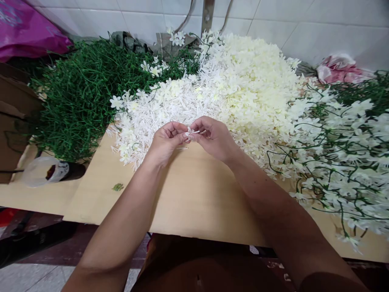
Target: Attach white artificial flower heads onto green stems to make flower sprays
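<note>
I hold a small white piece (pixel 191 132) between my two hands, above the near edge of the white heap and in front of me over the desk (pixel 206 198). The thumb and fingers of my left hand (pixel 166 140) are pinched on one side of it; those of my right hand (pixel 216 136) are closed on the other side, and the fingertips of both nearly meet. A thin white strand sticks out toward my right hand; the finer shape is too small to make out.

Just beyond my fingers spreads the heap of thin white stalks (pixel 174 107), with white blossoms scattered along its left side. It runs into a taller mound of pale yellow-white blossoms (pixel 258 81) on the right. To the left lies a thick tangle of green stems (pixel 79 95). Near my right forearm, white flowers on green stems (pixel 346 162) sprawl over the right end of the desk.

A green scrap (pixel 117 187) lies near my left forearm. Farther left, a clear plastic tub (pixel 35 172) lies beside a cardboard box (pixel 13 117). A magenta bag (pixel 30 32) sits at the far left, and a pink-and-white cloth (pixel 340 69) lies by the tiled wall (pixel 282 20).
</note>
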The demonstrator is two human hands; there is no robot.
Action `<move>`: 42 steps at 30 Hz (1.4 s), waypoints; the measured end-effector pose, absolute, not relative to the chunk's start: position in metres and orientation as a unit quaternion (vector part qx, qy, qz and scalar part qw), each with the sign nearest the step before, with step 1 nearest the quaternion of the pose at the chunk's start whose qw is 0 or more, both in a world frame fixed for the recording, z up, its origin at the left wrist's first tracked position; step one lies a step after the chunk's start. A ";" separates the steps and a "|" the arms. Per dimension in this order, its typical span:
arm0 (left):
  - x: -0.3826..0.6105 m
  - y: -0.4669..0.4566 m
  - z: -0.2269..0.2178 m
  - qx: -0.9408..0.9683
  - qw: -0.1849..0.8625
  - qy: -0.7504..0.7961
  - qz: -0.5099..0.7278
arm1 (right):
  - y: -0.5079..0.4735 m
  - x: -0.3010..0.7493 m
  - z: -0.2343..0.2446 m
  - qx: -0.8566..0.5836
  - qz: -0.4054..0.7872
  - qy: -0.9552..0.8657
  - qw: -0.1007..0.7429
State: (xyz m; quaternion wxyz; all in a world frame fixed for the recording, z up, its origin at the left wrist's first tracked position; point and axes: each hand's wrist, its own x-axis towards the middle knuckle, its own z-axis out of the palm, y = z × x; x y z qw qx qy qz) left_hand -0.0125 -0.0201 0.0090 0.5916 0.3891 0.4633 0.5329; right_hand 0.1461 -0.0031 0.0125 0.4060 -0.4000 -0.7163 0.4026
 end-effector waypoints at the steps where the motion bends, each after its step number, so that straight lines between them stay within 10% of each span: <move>1: -0.013 -0.020 0.009 0.388 0.592 0.460 0.536 | -0.003 0.145 0.012 -0.398 0.414 -0.712 0.405; 23: -0.015 -0.022 0.012 0.342 0.610 0.475 0.535 | -0.004 0.141 0.007 -0.379 0.526 -0.619 0.443; 32: -0.046 0.053 0.036 0.643 0.050 0.662 0.383 | -0.002 0.135 -0.020 -0.393 0.592 -0.599 0.368; 42: -0.067 0.103 0.060 0.644 -0.023 0.698 0.313 | 0.002 0.133 -0.028 -0.391 0.615 -0.591 0.346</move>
